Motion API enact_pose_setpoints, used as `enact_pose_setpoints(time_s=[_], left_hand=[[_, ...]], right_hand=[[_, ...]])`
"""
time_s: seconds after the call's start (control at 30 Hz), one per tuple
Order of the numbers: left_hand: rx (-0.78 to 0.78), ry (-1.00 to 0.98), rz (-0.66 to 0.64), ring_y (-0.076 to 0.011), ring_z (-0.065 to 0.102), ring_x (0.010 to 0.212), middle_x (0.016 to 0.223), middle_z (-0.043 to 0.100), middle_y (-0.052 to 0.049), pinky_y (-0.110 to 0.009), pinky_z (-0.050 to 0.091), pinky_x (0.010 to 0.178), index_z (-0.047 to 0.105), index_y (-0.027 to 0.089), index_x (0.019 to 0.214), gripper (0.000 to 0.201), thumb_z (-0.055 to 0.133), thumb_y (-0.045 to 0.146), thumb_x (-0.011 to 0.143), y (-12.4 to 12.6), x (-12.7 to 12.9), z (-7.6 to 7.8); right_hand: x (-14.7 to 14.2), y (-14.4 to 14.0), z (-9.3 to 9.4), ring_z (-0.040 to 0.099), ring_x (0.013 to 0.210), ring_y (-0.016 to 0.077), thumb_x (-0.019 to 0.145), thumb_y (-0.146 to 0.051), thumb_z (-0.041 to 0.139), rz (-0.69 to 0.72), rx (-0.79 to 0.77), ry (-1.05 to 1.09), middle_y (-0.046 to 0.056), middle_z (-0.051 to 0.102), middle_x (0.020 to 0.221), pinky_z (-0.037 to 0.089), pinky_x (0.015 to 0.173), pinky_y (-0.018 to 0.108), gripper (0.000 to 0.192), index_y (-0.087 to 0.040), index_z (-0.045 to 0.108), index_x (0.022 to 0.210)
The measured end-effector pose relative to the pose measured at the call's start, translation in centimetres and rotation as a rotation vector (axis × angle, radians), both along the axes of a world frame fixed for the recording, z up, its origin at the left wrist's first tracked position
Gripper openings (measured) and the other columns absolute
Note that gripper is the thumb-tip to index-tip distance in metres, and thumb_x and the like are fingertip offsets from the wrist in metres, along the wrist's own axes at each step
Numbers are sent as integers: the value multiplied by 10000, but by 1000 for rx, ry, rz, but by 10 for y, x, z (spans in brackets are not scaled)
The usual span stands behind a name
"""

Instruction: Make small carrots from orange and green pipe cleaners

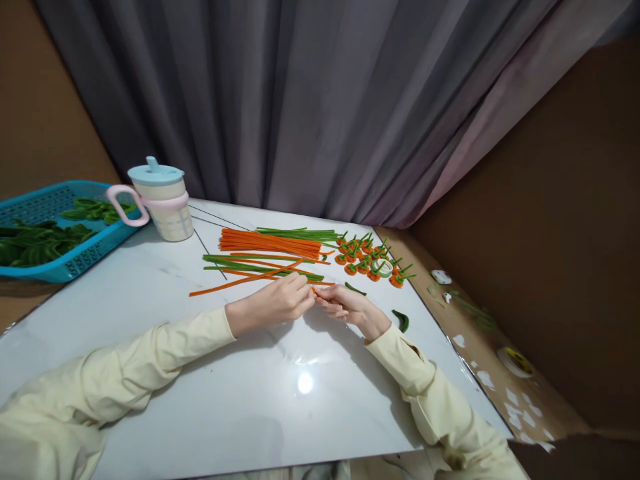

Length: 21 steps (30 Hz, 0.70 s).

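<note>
Near the middle of the table, my left hand (293,298) and my right hand (350,307) meet with fingers closed on an orange pipe cleaner (314,291). Only a short bit of it shows between the fingertips. Just beyond the hands lie loose green pipe cleaners (215,258) and orange ones. Behind these sit a thick bundle of orange pipe cleaners (270,244) and a green bundle (305,234). Several small orange pieces with green stems (367,248), pumpkin-like, stand grouped at the back right. A short green piece (355,289) lies beside my right hand.
A lidded cup (170,213) with a pink handle stands back left by a blue basket (75,263) holding green leafy pieces. A tape roll (383,268) is among the orange pieces. A curled green piece (401,321) lies near my right wrist. White scraps (485,380) lie beyond the table's right edge.
</note>
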<state>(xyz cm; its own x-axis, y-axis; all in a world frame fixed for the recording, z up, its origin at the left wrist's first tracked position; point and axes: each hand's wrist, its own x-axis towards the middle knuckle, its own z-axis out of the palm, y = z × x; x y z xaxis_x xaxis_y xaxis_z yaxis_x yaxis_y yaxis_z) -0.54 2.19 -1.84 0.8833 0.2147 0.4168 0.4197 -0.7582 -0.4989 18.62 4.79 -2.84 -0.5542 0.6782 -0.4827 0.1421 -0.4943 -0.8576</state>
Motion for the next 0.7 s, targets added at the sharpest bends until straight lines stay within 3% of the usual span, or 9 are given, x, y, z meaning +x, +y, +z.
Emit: enact_pose_setpoints(time_s=[0.17, 0.3, 0.37, 0.43, 0.53, 0.6, 0.7], left_hand=[[-190, -72, 54, -206, 478, 648, 671, 555, -76, -329, 394, 613, 584, 125, 774, 287, 348, -30, 824, 5, -4, 2], [-596, -234, 161, -202, 541, 730, 749, 614, -69, -293, 412, 639, 628, 145, 833, 333, 394, -46, 694, 20, -14, 8], [-759, -302, 190, -179, 568, 710, 761, 649, -47, -260, 409, 621, 646, 158, 849, 358, 388, -31, 689, 27, -19, 10], [-849, -339, 214, -158, 589, 677, 769, 677, -30, -235, 406, 600, 656, 163, 856, 338, 381, 5, 737, 31, -22, 12], [-1016, -381, 274, -158, 615, 702, 806, 700, -27, -223, 406, 609, 667, 162, 858, 284, 398, 89, 806, 29, -21, 18], [-1105, -384, 303, -165, 617, 727, 808, 702, -29, -222, 401, 620, 671, 160, 845, 262, 411, 132, 827, 26, -18, 22], [-1129, -357, 300, -165, 611, 733, 806, 700, -28, -222, 397, 632, 674, 163, 864, 267, 408, 156, 846, 19, -13, 26]], right_hand=[[0, -5, -1, 327, 306, 37, 832, -397, 562, -32, 199, -68, -22, 532, 479, 200, 268, 153, 306, -126, 553, 689], [6, -10, -2, 448, 340, 89, 843, -543, 502, -148, 469, -178, 8, 569, 479, 305, 323, 201, 453, -128, 588, 683], [9, -13, -4, 505, 431, 105, 812, -550, 553, -258, 621, -219, 2, 578, 522, 384, 424, 213, 430, -146, 586, 670], [12, -17, -8, 586, 656, 149, 722, -517, 680, -298, 808, -247, 31, 646, 714, 455, 614, 243, 361, -162, 617, 752], [9, -23, -15, 582, 897, 210, 687, -517, 714, -162, 1218, -332, 87, 662, 953, 441, 809, 325, 414, -178, 630, 910], [4, -27, -20, 590, 840, 201, 756, -544, 633, -86, 1393, -411, 97, 668, 911, 446, 774, 322, 413, -163, 621, 918], [-3, -33, -26, 567, 654, 149, 810, -532, 576, -129, 1343, -495, 49, 651, 738, 429, 627, 246, 379, -157, 623, 842]])
